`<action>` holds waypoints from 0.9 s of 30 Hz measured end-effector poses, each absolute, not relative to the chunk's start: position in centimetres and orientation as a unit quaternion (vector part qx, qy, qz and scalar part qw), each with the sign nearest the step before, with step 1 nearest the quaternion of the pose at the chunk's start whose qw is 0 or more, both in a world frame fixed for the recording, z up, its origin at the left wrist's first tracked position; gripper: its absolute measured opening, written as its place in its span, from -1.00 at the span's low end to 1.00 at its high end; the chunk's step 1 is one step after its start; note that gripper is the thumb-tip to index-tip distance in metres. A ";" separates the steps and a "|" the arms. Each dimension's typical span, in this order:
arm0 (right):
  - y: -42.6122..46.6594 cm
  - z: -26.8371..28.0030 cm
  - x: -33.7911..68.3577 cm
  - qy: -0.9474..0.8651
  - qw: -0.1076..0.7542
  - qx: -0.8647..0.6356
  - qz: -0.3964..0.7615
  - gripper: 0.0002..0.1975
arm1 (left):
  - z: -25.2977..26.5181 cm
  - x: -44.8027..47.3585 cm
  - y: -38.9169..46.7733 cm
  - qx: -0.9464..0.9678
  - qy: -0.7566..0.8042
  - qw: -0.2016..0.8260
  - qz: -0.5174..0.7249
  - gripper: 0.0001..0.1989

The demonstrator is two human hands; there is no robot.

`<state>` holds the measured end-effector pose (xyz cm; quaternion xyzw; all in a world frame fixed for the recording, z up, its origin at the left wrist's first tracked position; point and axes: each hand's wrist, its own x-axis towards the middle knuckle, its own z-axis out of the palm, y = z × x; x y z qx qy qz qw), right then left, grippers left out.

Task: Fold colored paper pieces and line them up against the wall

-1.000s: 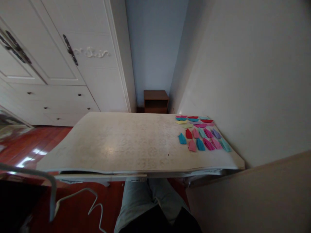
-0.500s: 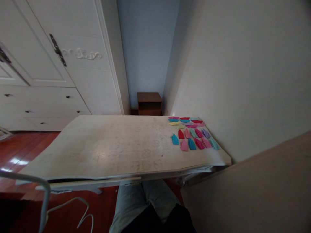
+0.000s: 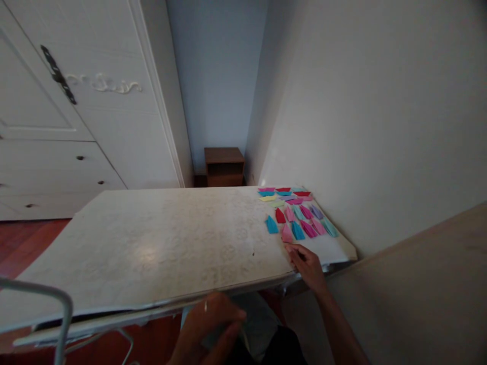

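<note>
On the right part of the white table lie several small folded papers in red, pink, blue, pale green and purple. My right hand reaches over the near right edge, its fingertips at the lower end of a pink folded paper; whether they touch it is hard to see. Its fingers are stretched out, and no paper shows between them. To the left of that paper lies a blue one. My left hand, slightly blurred, is above my lap at the table's front edge, thumb and forefinger apart, holding nothing visible.
A white wardrobe stands at the left, a brown nightstand behind the table. A pale wall runs along the right side. A grey bent tube rises at the lower left. A tiny dark speck lies on the tabletop.
Both my hands have come into view from below, the right one reaching to the pink folded paper. The view has turned slightly to the right. The papers keep their arrangement.
</note>
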<state>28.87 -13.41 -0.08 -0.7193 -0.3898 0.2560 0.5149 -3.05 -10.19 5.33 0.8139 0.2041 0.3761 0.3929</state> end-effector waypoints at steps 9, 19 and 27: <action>-9.9 0.3 29.7 -0.383 0.494 -0.754 0.202 -0.51 | 2.9 5.1 -2.9 0.737 0.301 0.532 0.289 -0.80; -10.4 -1.0 29.8 -0.415 0.477 -0.769 0.094 -0.62 | -0.6 5.6 -3.2 0.828 0.258 0.397 0.300 -0.83; -10.5 -0.6 29.6 -0.445 0.481 -0.744 0.129 -0.69 | -0.9 6.3 -2.8 0.825 0.267 0.373 0.329 -0.83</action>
